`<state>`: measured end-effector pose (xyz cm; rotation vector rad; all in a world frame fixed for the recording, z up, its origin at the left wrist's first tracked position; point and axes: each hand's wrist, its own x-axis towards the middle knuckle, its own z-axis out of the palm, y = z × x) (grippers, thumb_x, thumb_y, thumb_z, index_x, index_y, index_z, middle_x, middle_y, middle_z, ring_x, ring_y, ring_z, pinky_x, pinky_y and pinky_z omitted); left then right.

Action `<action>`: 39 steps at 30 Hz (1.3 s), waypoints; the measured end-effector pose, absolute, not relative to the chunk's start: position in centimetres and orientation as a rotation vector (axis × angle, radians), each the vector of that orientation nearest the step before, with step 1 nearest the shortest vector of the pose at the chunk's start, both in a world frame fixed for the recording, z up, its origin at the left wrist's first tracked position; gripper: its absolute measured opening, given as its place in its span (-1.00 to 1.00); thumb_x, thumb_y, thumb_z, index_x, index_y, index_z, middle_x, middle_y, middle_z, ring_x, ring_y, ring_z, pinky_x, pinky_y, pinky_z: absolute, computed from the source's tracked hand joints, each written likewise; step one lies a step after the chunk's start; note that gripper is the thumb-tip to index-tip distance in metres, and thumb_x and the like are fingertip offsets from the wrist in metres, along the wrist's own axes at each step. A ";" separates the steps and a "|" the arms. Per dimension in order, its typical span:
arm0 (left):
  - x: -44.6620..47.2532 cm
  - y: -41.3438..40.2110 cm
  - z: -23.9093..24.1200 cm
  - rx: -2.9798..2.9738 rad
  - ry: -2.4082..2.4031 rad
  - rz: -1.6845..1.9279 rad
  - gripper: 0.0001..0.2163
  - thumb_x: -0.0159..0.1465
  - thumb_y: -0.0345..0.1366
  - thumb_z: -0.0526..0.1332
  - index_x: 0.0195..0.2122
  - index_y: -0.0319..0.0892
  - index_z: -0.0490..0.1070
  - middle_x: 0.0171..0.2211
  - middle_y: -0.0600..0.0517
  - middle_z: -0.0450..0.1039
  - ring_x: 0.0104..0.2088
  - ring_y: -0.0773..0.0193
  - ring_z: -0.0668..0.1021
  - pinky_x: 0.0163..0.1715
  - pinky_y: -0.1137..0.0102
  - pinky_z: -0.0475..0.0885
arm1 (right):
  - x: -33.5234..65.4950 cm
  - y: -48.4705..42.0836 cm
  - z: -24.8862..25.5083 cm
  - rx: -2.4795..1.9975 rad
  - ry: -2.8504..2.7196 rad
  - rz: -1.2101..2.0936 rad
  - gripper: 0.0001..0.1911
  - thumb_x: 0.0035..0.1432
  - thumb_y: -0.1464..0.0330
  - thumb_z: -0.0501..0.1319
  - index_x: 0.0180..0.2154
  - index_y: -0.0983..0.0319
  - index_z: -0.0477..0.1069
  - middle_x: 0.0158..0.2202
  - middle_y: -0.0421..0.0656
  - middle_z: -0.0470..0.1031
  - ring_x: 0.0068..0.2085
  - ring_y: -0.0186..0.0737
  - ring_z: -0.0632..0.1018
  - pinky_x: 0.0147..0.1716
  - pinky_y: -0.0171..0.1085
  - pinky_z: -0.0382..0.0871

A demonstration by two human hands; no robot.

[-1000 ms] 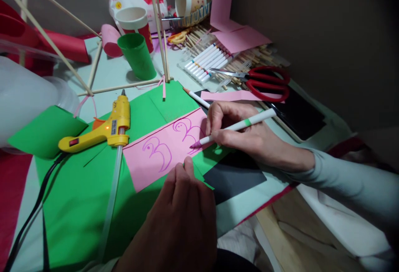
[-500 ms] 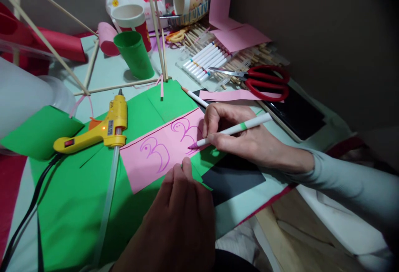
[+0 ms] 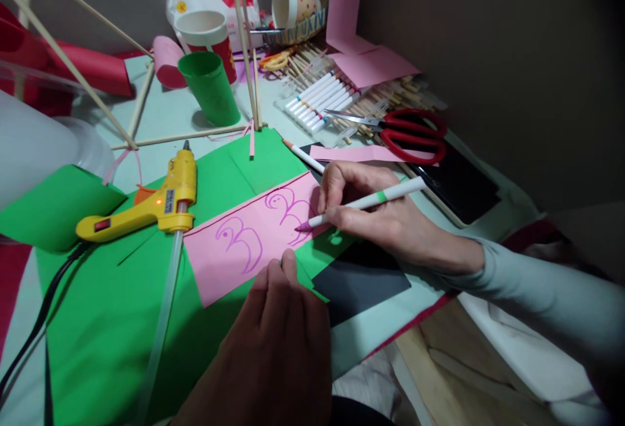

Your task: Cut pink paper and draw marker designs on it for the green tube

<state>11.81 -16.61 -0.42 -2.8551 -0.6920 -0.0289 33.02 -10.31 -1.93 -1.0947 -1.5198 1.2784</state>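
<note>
A pink paper strip (image 3: 229, 263) with two purple curly figures drawn on it lies on a green sheet (image 3: 117, 322). My right hand (image 3: 375, 214) is closed round a white marker (image 3: 371, 201), whose purple tip touches the right-hand figure. My left hand (image 3: 273, 341) rests below the strip, fingers together, fingertips pressing on its lower edge.
A yellow glue gun (image 3: 151, 208) with a black cord lies left of the strip. Behind are a green cup (image 3: 209, 87), a red-and-white cup (image 3: 208, 32), wooden sticks (image 3: 68, 58), a marker set (image 3: 322, 97), red scissors (image 3: 405, 133), pink sheets (image 3: 371, 64) and a dark tablet (image 3: 463, 188).
The marker tip has shifted slightly along the right-hand figure; the view has drifted a little. Both hands keep their places.
</note>
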 end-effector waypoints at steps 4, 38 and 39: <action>11.6 -16.9 -0.8 -2.853 -0.703 -0.103 -0.69 0.31 -0.48 0.05 0.00 -0.43 0.47 -0.01 -0.37 0.61 0.01 -0.15 0.62 0.00 0.09 0.50 | 33.0 -10.3 -2.0 -1.099 -1.558 1.252 -0.73 0.09 0.36 0.37 -0.49 0.19 0.29 -0.42 -0.20 0.45 -0.37 -0.25 0.48 -0.43 -0.26 0.36; 12.3 -17.9 -0.1 -2.745 -0.901 -0.156 -0.68 0.33 -0.57 0.05 0.00 -0.49 0.53 -0.01 -0.41 0.62 0.02 -0.02 0.66 0.09 0.21 0.52 | 30.9 -9.2 -1.5 -1.037 -1.651 1.195 -0.83 0.22 0.32 0.39 -0.38 0.18 0.46 -0.34 -0.16 0.57 -0.32 -0.22 0.55 -0.34 -0.24 0.46; 12.3 -17.9 0.0 -2.741 -0.902 -0.147 -0.68 0.33 -0.58 0.05 0.00 -0.48 0.54 -0.02 -0.39 0.62 0.03 -0.03 0.66 0.09 0.20 0.52 | 30.6 -9.0 -1.2 -1.041 -1.686 1.166 -0.81 0.21 0.30 0.41 -0.39 0.18 0.46 -0.35 -0.15 0.57 -0.34 -0.23 0.55 -0.37 -0.25 0.45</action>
